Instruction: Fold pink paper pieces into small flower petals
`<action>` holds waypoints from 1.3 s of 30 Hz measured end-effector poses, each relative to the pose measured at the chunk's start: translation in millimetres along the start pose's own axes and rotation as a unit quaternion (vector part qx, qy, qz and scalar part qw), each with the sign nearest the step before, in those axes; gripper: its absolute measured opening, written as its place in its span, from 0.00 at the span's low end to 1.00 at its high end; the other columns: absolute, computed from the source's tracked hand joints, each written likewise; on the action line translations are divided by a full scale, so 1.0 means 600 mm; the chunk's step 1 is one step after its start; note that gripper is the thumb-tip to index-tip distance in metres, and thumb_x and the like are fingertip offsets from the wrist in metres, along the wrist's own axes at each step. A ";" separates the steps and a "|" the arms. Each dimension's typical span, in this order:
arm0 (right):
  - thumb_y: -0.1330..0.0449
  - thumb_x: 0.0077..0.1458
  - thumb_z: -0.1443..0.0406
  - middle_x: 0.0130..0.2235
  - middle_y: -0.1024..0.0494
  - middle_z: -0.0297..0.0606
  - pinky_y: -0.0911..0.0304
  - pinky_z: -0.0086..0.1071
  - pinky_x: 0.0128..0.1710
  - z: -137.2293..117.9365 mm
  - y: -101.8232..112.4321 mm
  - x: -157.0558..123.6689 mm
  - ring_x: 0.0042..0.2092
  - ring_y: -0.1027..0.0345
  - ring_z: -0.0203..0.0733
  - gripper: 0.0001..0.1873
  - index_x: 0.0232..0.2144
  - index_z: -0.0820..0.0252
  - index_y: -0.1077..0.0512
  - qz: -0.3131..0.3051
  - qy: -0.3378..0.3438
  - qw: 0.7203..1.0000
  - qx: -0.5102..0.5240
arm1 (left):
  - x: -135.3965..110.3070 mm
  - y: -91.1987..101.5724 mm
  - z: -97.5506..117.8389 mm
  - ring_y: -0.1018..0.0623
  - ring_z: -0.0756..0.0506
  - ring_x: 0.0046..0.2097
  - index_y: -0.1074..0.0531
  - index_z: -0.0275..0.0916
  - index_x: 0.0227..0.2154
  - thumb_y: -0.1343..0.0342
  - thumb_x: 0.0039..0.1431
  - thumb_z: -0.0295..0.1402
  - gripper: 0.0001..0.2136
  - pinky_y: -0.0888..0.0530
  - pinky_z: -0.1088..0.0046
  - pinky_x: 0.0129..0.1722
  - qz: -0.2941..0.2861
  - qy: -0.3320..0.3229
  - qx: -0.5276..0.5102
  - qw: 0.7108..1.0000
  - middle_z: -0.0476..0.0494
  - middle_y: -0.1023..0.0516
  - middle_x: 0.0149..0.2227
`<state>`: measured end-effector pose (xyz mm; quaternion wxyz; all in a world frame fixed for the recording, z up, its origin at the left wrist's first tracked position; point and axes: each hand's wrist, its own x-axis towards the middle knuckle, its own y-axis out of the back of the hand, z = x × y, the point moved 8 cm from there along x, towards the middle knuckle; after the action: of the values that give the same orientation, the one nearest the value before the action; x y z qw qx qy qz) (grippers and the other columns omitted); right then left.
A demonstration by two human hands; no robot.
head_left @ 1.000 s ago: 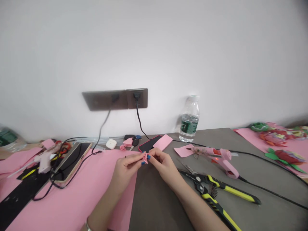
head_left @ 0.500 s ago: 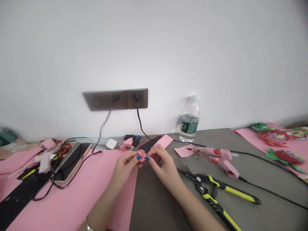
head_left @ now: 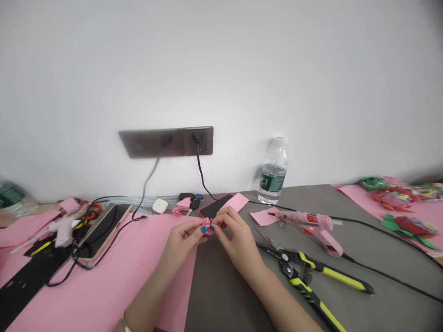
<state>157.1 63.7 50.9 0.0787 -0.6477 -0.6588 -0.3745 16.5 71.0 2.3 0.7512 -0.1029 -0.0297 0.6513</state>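
My left hand [head_left: 182, 241] and my right hand [head_left: 235, 237] meet above the grey table [head_left: 346, 295], both pinching a small folded pink paper piece [head_left: 207, 227] between their fingertips. The nails are painted blue. A large pink sheet [head_left: 114, 276] lies under my left forearm. Just beyond the hands lies a phone in a red case [head_left: 212, 208] with a pink slip [head_left: 235, 203] partly over it.
A pink glue gun [head_left: 313, 224] with a black cord lies right of my hands, yellow-handled pliers [head_left: 311, 272] in front of it. A water bottle [head_left: 273, 171] stands by the wall. A second phone [head_left: 104, 229], another glue gun [head_left: 65, 227] and cables crowd the left. Paper flowers [head_left: 408, 221] lie far right.
The hands have turned the pink piece between their fingertips and shifted slightly away from me; my right fingers now curl more over it.
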 end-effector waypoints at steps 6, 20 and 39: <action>0.42 0.58 0.73 0.35 0.30 0.36 0.37 0.30 0.35 0.012 -0.004 0.000 0.36 0.34 0.39 0.07 0.31 0.57 0.28 -0.004 -0.027 0.999 0.026 | -0.001 -0.001 0.004 0.19 0.43 0.43 0.20 0.42 0.46 0.37 0.55 0.45 0.18 0.20 0.71 0.41 -0.013 -0.033 0.062 0.997 0.43 0.17 0.43; 0.44 0.56 0.68 0.32 0.28 0.37 0.38 0.32 0.34 0.030 -0.018 -0.007 0.34 0.34 0.40 0.07 0.26 0.58 0.31 -0.009 -0.116 0.989 0.087 | -0.022 -0.011 0.042 0.21 0.44 0.31 0.21 0.43 0.48 0.43 0.59 0.34 0.14 0.24 0.73 0.31 0.024 -0.172 0.292 0.941 0.42 0.17 0.34; 0.43 0.57 0.60 0.27 0.30 0.34 0.43 0.31 0.29 0.045 -0.019 -0.010 0.29 0.38 0.38 0.11 0.25 0.58 0.32 0.014 -0.159 0.977 0.139 | -0.001 0.001 0.007 0.20 0.41 0.45 0.23 0.42 0.48 0.34 0.52 0.40 0.20 0.21 0.66 0.44 0.007 -0.012 0.004 1.000 0.42 0.19 0.44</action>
<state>157.5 76.3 23.9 0.0674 -0.6910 -0.6992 -0.1704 15.2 70.6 6.2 0.7463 -0.0921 -0.0353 0.6582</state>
